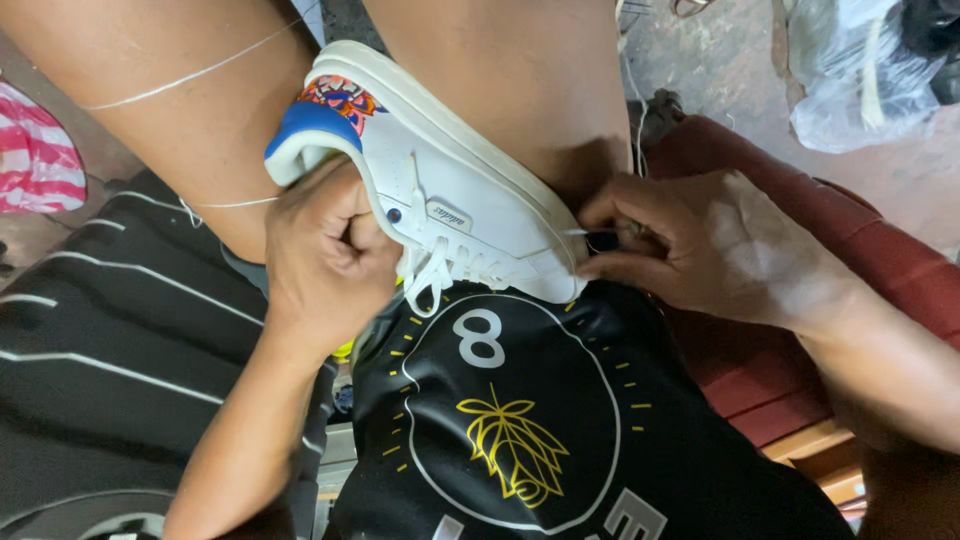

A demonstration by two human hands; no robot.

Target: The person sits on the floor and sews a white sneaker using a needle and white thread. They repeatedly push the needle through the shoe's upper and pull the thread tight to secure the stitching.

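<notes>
- Head view: a white sneaker point(450, 190) with a blue heel tab and a bright patterned patch is seen wedged between the person's bare thighs, sole turned away from the body, laces towards the lap.
- The left hand point(325, 250) is closed into a fist around the heel end of the shoe, the thumb tucked in at the collar; the shoe is steadied by this grip.
- The right hand point(700, 245) is held at the toe end, where sole meets upper. Its fingertips are pinched together on something thin and dark, most likely a needle point(600, 238); the tool itself is too small to be made out with certainty.
- A pale thread point(200, 72) is seen running across the left thigh, and more thread trails up past the right thigh.
- The step in hand is judged to be hand-stitching of the sole edge near the toe, with a stitch being set at the seam.
- The next move is judged to call for a firm, straight pull or push of the needle through the rubber edge while the heel is kept clamped, so that the shoe does not twist between the legs.
- The sneaker lies between the two hands, touching both: heel in the left, toe against the right fingertips.
- Below, a black shirt point(520, 420) with a yellow leaf print is seen, and a red cushion point(760, 370) lies beside the right forearm.
</notes>
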